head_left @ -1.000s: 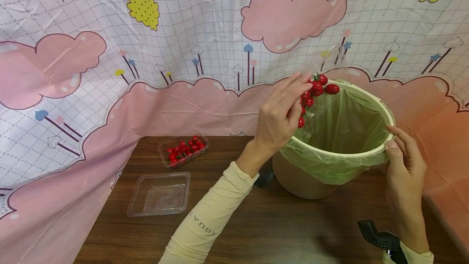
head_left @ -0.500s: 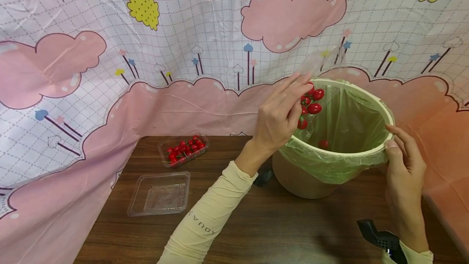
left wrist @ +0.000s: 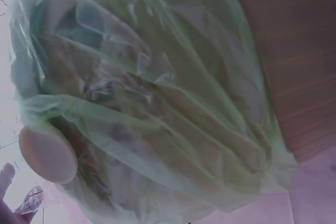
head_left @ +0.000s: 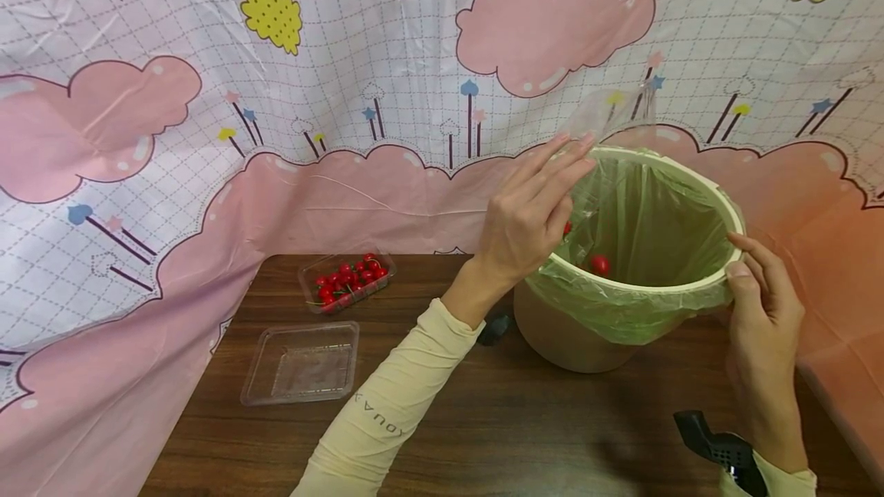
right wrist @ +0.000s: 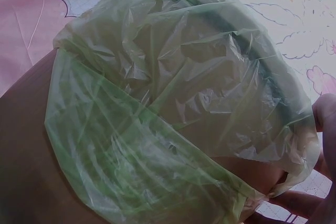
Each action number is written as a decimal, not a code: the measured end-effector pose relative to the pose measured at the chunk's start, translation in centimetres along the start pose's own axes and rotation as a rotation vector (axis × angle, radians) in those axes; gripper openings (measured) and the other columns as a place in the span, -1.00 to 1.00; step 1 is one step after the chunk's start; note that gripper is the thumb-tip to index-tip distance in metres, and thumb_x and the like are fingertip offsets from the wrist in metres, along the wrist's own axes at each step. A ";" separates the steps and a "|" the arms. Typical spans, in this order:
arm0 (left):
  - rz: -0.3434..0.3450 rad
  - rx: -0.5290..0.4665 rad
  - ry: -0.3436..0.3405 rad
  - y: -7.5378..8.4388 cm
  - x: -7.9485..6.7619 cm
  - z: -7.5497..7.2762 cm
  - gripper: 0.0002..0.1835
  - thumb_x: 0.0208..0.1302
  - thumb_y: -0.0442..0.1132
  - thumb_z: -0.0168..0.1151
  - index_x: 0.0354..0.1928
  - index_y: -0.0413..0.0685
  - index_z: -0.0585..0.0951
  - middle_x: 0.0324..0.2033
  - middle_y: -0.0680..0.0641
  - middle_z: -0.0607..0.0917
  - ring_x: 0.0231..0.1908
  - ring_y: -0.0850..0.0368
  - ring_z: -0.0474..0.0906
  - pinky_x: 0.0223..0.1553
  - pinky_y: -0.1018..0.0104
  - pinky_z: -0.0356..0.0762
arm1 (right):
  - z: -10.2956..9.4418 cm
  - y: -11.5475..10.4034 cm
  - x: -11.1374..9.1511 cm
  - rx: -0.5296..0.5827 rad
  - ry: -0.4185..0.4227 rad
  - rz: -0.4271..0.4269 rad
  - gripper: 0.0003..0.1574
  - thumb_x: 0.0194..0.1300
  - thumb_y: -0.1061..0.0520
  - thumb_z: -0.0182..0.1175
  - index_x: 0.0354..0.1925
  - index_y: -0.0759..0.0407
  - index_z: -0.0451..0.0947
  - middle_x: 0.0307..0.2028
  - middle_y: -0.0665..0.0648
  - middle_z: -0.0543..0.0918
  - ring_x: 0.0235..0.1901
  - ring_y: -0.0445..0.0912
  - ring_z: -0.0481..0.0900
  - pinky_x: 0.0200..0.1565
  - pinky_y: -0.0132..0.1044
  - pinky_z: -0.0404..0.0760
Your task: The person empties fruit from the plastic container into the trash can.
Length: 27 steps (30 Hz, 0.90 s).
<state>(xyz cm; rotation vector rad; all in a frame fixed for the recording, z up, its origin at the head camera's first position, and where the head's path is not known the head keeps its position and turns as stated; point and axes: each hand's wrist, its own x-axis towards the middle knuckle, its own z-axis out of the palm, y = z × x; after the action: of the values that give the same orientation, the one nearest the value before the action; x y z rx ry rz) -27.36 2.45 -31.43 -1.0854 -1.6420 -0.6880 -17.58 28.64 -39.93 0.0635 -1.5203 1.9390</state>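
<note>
A tan bin (head_left: 580, 343) with a cream rim (head_left: 663, 287) stands on the table, lined with a green plastic bag (head_left: 621, 318). My left hand (head_left: 528, 213) is at the rim's left side, fingers stretched up and partly hidden, holding a sheet-like clear plastic bag (head_left: 608, 117) that reaches over the opening. One red cherry tomato (head_left: 599, 264) shows inside the bin; a bit of red peeks out beside my left thumb. On the other side my right hand (head_left: 765, 305) grips the rim, thumb outside. In both wrist views the green liner (left wrist: 173, 108) fills most of the picture.
At the left on the brown wooden table (head_left: 539, 436) lies a clear tray (head_left: 311, 366). Behind it sits a clear punnet (head_left: 352, 294) of small red fruits with stems. A patterned cloth (head_left: 387, 198) hangs behind and beside the table.
The cluster of tomatoes by my left fingers has slid down into the bin, mostly out of sight. Both hands have stayed almost in place.
</note>
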 end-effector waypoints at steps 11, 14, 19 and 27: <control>0.074 0.111 0.043 -0.2 -0.1 -0.6 -0.67 0.43 -0.38 0.06 0.13 -0.23 0.67 0.23 -0.17 0.64 0.38 -0.08 0.43 0.32 0.29 0.40 | 0.0 0.1 0.0 -0.031 0.001 -0.024 -0.58 0.49 0.34 0.08 0.25 0.40 0.54 0.03 0.35 0.64 -0.26 -0.10 0.56 -0.32 -0.48 0.56; 0.070 0.108 0.091 -0.3 -0.1 -1.0 -0.68 0.41 -0.39 0.06 0.11 -0.24 0.67 0.21 -0.17 0.66 0.34 -0.10 0.47 0.27 0.30 0.44 | -0.1 0.1 0.0 -0.032 -0.001 -0.017 -0.58 0.49 0.33 0.09 0.26 0.40 0.54 0.05 0.36 0.63 -0.25 -0.09 0.56 -0.32 -0.48 0.58; 0.019 -0.005 0.230 -0.4 -0.1 -1.8 -0.68 0.38 -0.48 0.01 0.06 -0.35 0.66 0.15 -0.30 0.68 0.31 -0.16 0.50 0.34 0.08 0.43 | -0.1 0.1 -0.1 -0.022 0.000 -0.019 -0.58 0.49 0.32 0.11 0.25 0.40 0.54 0.02 0.34 0.64 -0.28 -0.09 0.55 -0.35 -0.47 0.56; -0.153 -0.101 0.495 -0.2 -0.8 -3.6 -0.73 0.38 -0.53 0.01 -0.01 -0.38 0.64 0.08 -0.36 0.69 0.20 -0.20 0.58 0.26 -0.07 0.49 | -0.1 0.0 0.0 -0.023 0.004 -0.013 -0.58 0.49 0.32 0.10 0.25 0.40 0.54 -0.03 0.31 0.65 -0.30 -0.11 0.54 -0.38 -0.48 0.55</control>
<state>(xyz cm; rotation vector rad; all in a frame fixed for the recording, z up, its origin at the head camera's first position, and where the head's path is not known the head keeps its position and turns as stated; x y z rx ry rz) -25.92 -0.97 -30.96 -0.7812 -1.2773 -1.0556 -17.52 28.74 -39.99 0.0587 -1.5352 1.9105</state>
